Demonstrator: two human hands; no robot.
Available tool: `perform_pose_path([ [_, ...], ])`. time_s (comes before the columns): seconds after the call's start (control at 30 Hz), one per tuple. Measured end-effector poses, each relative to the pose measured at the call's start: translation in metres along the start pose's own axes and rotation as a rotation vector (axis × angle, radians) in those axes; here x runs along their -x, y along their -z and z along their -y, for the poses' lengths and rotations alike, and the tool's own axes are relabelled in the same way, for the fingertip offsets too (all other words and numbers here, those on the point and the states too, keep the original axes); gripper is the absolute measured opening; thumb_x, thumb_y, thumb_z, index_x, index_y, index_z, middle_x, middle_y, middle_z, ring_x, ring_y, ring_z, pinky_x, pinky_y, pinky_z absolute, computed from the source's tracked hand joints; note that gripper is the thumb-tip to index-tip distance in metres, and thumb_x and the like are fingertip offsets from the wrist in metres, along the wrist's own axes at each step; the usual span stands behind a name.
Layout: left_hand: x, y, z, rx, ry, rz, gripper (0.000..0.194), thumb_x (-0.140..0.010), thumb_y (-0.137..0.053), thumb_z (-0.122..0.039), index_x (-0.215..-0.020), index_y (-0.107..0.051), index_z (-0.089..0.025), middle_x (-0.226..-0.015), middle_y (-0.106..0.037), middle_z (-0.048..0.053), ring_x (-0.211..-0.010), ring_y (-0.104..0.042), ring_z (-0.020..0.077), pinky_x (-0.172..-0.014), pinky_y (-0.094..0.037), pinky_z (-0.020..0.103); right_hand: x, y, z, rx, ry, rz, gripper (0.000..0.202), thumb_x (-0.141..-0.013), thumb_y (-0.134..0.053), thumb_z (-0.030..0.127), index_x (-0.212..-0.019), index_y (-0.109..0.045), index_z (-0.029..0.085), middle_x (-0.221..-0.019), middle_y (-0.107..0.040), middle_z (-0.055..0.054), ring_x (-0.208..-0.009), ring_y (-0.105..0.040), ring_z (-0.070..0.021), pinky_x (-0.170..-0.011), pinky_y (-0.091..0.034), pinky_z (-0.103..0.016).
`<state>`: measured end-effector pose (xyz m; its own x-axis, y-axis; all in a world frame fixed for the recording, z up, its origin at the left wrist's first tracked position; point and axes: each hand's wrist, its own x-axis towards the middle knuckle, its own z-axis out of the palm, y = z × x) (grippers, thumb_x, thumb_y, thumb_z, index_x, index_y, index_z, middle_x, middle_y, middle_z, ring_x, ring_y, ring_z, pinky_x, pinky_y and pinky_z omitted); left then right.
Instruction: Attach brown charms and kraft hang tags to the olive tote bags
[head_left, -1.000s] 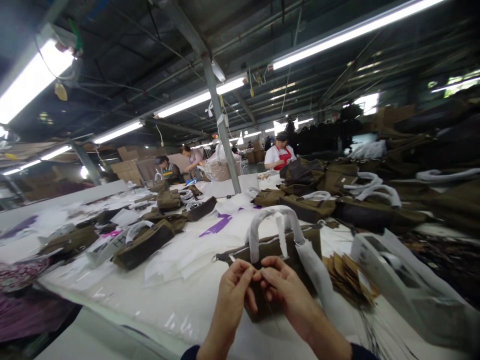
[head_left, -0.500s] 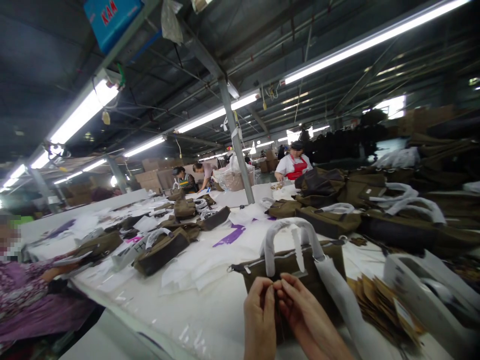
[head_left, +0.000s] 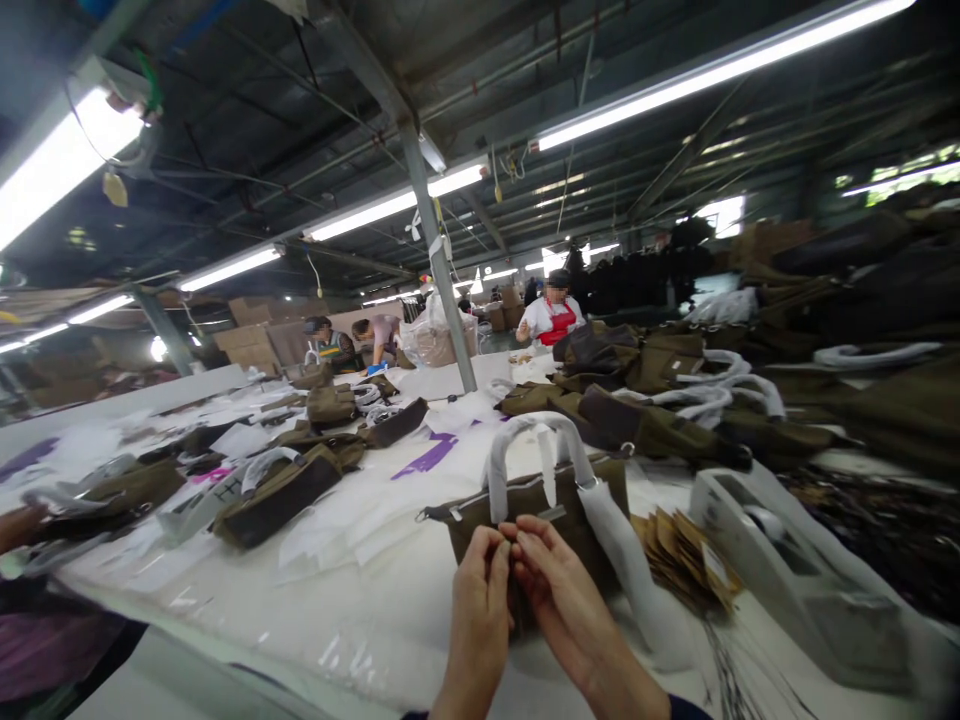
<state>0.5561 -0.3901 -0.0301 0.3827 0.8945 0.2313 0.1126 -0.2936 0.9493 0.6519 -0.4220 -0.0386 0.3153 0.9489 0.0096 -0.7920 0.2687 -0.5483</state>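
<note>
An olive-green handbag (head_left: pixel 600 500) stands on the white table in front of me, its handle (head_left: pixel 536 425) wrapped in pale padding. A second wrapped strip (head_left: pixel 622 570) hangs down the bag's right side. My left hand (head_left: pixel 480 580) and my right hand (head_left: pixel 551 575) meet before the front of the bag. Both are closed, thumbs and forefingers pinched together at one spot. Whatever lies between the fingertips is too small and too hidden to name.
Brown paper tags (head_left: pixel 682 560) with dark strings lie right of the bag, beside a grey tape dispenser (head_left: pixel 802 590). More olive bags (head_left: pixel 281 490) and a purple scrap (head_left: pixel 427 455) lie on the table (head_left: pixel 360 610). A co-worker's hand (head_left: pixel 21 525) is at far left; others work behind.
The whole view has swung right, so the bag, table and co-workers sit further left in the picture. My hands stay pinched together in front of the bag.
</note>
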Motion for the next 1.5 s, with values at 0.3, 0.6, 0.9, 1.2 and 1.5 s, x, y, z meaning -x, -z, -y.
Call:
perform_pose_path([
  [0.3, -0.007, 0.003, -0.003, 0.026, 0.049, 0.076, 0.028, -0.093, -0.045, -0.048, -0.083, -0.044, -0.021, -0.051, -0.042, -0.010, -0.035, -0.038, 0.0067, -0.032, -0.027, 0.015, 0.007, -0.002, 0.010, 0.055, -0.021, -0.002, 0.041, -0.076, -0.081, 0.025, -0.107, -0.058, 0.015, -0.110, -0.071, -0.009, -0.087, -0.068, -0.0124, -0.079, -0.055, -0.021],
  [0.6, -0.008, -0.001, 0.000, 0.059, 0.035, 0.098, 0.032, -0.093, -0.046, -0.047, -0.093, -0.056, -0.017, -0.056, -0.050, -0.006, -0.037, -0.043, 0.0067, -0.033, -0.034, 0.015, 0.000, 0.008, 0.011, 0.096, -0.031, -0.018, 0.038, -0.075, -0.082, 0.030, -0.104, -0.061, 0.019, -0.096, -0.072, -0.004, -0.079, -0.067, -0.0110, -0.072, -0.055, -0.020],
  [0.9, -0.010, 0.003, 0.003, 0.049, 0.032, 0.146, 0.029, -0.092, -0.046, -0.040, -0.088, -0.060, -0.015, -0.046, -0.048, -0.006, -0.033, -0.043, 0.0080, -0.032, -0.033, 0.016, -0.002, 0.006, 0.004, 0.152, -0.007, -0.017, 0.046, -0.070, -0.085, 0.034, -0.103, -0.058, 0.017, -0.089, -0.071, -0.003, -0.070, -0.064, -0.0106, -0.062, -0.053, -0.019],
  [1.2, -0.021, 0.002, 0.003, 0.183, 0.068, 0.176, 0.021, -0.085, -0.051, -0.034, -0.089, -0.058, -0.015, -0.045, -0.053, -0.005, -0.030, -0.044, 0.0077, -0.029, -0.034, 0.015, 0.000, 0.003, 0.010, 0.150, -0.016, 0.032, 0.045, -0.073, -0.083, 0.034, -0.106, -0.056, 0.019, -0.095, -0.071, -0.004, -0.076, -0.066, -0.0134, -0.066, -0.055, -0.024],
  [1.5, -0.017, 0.015, -0.002, 0.117, 0.094, 0.174, 0.022, -0.085, -0.054, -0.038, -0.076, -0.050, -0.019, -0.044, -0.051, -0.007, -0.033, -0.048, 0.0084, -0.031, -0.036, 0.014, 0.005, 0.013, 0.028, 0.609, 0.252, -0.146, 0.035, -0.075, -0.077, 0.041, -0.100, -0.065, 0.019, -0.098, -0.069, -0.006, -0.082, -0.064, -0.0187, -0.064, -0.053, -0.026],
])
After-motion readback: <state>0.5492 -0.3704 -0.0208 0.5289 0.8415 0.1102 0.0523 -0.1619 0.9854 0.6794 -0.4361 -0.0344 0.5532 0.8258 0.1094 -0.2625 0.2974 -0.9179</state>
